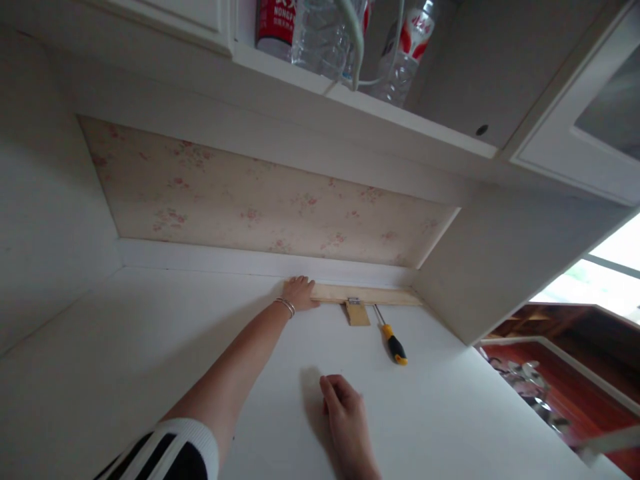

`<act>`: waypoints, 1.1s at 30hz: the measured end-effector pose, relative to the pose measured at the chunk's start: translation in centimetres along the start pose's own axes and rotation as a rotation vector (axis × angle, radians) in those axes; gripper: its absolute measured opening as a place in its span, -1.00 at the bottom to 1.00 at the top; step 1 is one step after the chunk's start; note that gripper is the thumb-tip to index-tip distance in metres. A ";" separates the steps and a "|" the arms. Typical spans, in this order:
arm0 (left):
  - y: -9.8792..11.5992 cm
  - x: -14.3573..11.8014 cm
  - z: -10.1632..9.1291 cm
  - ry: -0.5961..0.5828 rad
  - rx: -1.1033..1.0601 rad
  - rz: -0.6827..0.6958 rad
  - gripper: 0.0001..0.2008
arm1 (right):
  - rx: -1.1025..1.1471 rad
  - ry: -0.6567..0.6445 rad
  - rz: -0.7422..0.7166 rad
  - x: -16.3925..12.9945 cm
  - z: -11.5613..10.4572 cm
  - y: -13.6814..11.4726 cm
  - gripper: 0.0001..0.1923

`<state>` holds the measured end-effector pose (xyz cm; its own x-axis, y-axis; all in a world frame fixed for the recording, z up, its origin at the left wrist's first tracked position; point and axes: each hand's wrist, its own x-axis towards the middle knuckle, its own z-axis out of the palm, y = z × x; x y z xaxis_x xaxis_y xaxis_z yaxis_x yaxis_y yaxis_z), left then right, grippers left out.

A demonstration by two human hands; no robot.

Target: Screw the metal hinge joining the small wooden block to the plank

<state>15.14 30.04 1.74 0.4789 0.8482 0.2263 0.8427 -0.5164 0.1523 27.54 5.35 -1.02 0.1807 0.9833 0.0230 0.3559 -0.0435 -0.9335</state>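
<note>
My left hand [299, 293] reaches to the back of the white surface [250, 373], its fingers closed over the left end of a long pale wooden board [380, 295]. A small metal hinge [354, 301] joins the board's front edge to a short wooden piece [358, 315]. Just right of that piece lies a screwdriver [393, 342] with a black and yellow handle, its shaft pointing at the board. Nearer to me, my right hand [345, 407] is over the surface with its fingers pinched together; whatever they hold, if anything, is hidden.
An open cabinet shelf [435, 132] hangs overhead, with plastic bottles [320, 40] and a pale cable [356, 47] at its edge. Flowered wallpaper [270, 207] covers the back wall. A white side panel [525, 253] stands at the right, with a window [600, 267] beyond.
</note>
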 end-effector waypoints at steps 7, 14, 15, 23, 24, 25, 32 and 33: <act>0.0 -0.3 0.5 -0.010 0.001 -0.060 -0.27 | 0.019 0.000 0.004 0.3 0.2 0.0 -0.58; 0.8 -1.9 0.7 0.001 -0.016 -0.086 -0.33 | 0.029 0.050 0.009 0.1 0.2 -0.3 -0.57; 0.8 -2.2 0.5 0.007 -0.020 -0.089 -0.33 | 0.037 0.057 0.010 0.1 0.1 -0.2 -0.57; -0.6 -4.7 -5.1 0.078 -0.103 -0.100 -0.40 | 0.075 0.086 -0.005 0.1 -0.3 0.4 -0.59; -1.0 -5.2 -6.2 0.090 -0.104 -0.095 -0.40 | 0.074 0.089 -0.007 0.1 -0.3 0.4 -0.58; -1.5 -5.8 -7.4 0.096 -0.100 -0.094 -0.40 | 0.075 0.092 -0.010 0.1 -0.3 0.4 -0.58; -4.7 -12.4 -14.1 0.101 -0.086 -0.126 -0.42 | 0.046 0.084 -0.027 -0.2 -0.3 0.4 -0.56; -5.2 -13.5 -14.7 0.096 -0.090 -0.132 -0.42 | 0.038 0.078 -0.025 -0.3 -0.3 0.4 -0.56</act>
<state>0.63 19.55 12.00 0.3365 0.8962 0.2890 0.8691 -0.4137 0.2712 27.94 5.02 -1.24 0.2439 0.9671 0.0730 0.3264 -0.0110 -0.9452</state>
